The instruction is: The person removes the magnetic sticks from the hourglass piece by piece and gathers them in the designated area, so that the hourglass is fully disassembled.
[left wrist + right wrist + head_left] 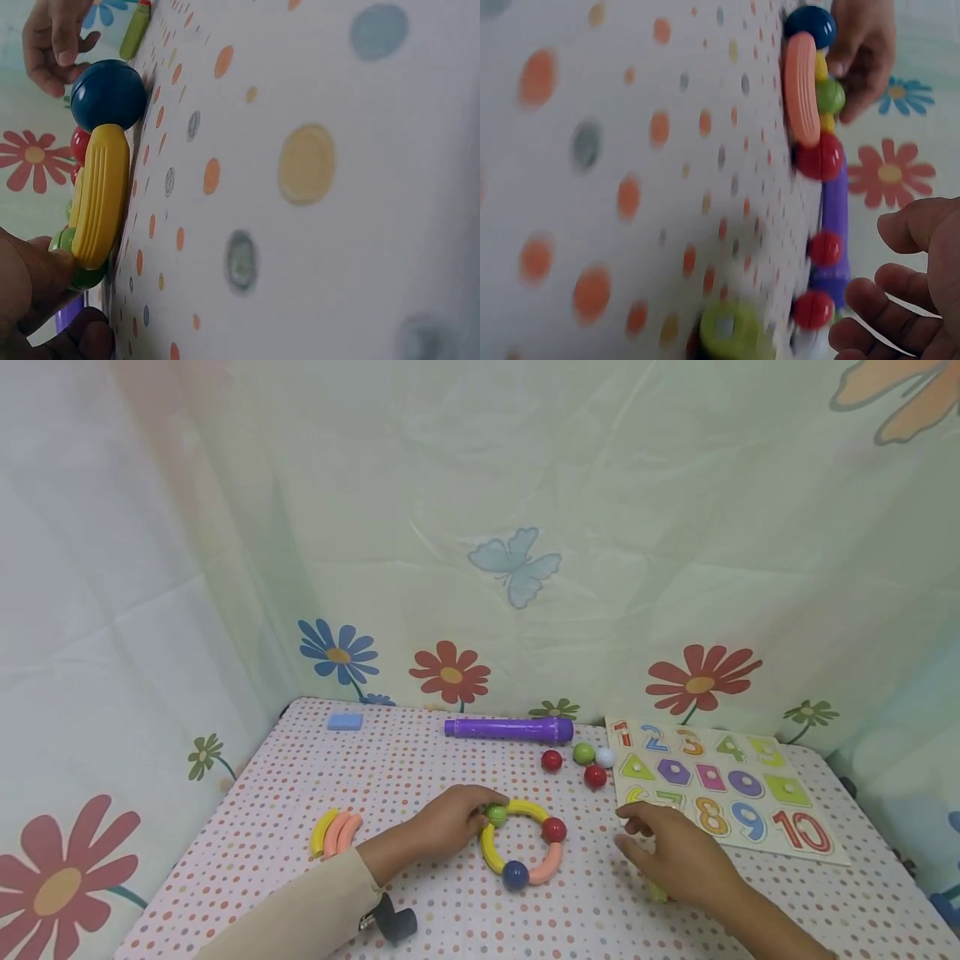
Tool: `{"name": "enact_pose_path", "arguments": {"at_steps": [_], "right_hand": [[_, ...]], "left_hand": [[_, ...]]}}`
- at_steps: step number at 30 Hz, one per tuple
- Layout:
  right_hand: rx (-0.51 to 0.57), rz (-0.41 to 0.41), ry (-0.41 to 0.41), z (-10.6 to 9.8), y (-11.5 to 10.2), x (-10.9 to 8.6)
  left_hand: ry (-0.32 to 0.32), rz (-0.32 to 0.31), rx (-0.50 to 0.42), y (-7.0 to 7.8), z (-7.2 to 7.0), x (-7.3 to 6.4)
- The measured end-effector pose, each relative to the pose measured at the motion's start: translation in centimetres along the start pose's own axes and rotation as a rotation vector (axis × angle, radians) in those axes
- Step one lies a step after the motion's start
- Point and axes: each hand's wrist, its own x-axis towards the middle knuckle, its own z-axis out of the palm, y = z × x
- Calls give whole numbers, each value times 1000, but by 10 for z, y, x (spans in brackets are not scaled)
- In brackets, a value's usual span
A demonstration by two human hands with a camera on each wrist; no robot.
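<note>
A ring of curved sticks and balls lies on the dotted table: yellow sticks (527, 808), a salmon stick (547, 865), a red ball (554, 830), a blue ball (515, 875) and a green ball (497, 815). My left hand (450, 820) pinches the green ball at the ring's far left; in the left wrist view its thumb (54, 270) presses where that ball meets a yellow stick. To the right of the ring, my right hand (678, 852) hovers with loosely bent fingers, holding nothing. A green piece (727, 330) lies below it, mostly hidden by the hand in the head view.
Spare yellow and salmon sticks (335, 833) lie left of my left arm. Behind the ring are a purple toy microphone (506, 729) and loose balls (595, 777). A number puzzle board (817, 852) occupies the right side; a blue block (345, 722) sits far left.
</note>
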Motion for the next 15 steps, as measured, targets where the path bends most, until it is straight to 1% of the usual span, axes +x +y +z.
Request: {"name": "enact_pose_path", "arguments": {"at_steps": [4,9,12,15], "right_hand": [[7,-43,4,17,-22,5],[-10,-73,-39,31,-44,8],[5,-96,-58,37,-50,11],[21,-127,-55,41,-53,13]], "left_hand": [[-11,2,19,-2,1,1],[-22,-7,26,0,-2,2],[-34,16,27,0,-5,2],[-41,55,32,-2,-6,3]]}}
